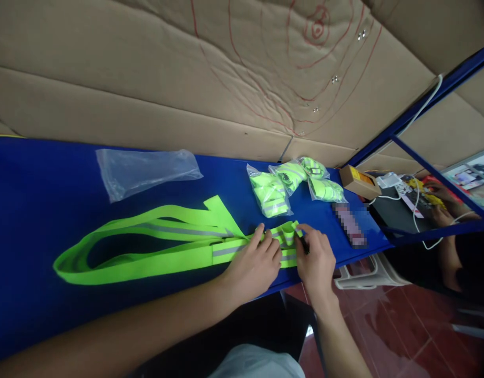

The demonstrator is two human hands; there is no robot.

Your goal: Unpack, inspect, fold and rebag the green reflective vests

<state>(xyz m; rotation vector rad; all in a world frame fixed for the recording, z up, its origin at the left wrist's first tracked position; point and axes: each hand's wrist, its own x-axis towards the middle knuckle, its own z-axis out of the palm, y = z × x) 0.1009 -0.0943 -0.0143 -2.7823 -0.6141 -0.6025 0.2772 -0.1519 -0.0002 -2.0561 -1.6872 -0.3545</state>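
Observation:
A neon yellow-green strap (pixel 147 264) with a grey reflective stripe lies in a long loop on the blue table (pixel 24 220). My left hand (pixel 257 262) rests over the strap's right part, fingers bent and slightly apart, pressing on it. To its right, my right hand (pixel 315 257) pinches the strap's folded end beside a small black piece (pixel 304 244). Behind my hands sit several clear bags (pixel 268 193) with rolled neon straps inside. An empty clear plastic bag (pixel 147 170) lies flat at the back left.
Right of the bags are an open cardboard box (pixel 359 182) and a blurred pinkish object (pixel 350 226). Cardboard (pixel 147 68) stands behind the table. A blue frame bar (pixel 439 181) and white cable edge the right side. Another person's hands work beyond it. A white stool stands below.

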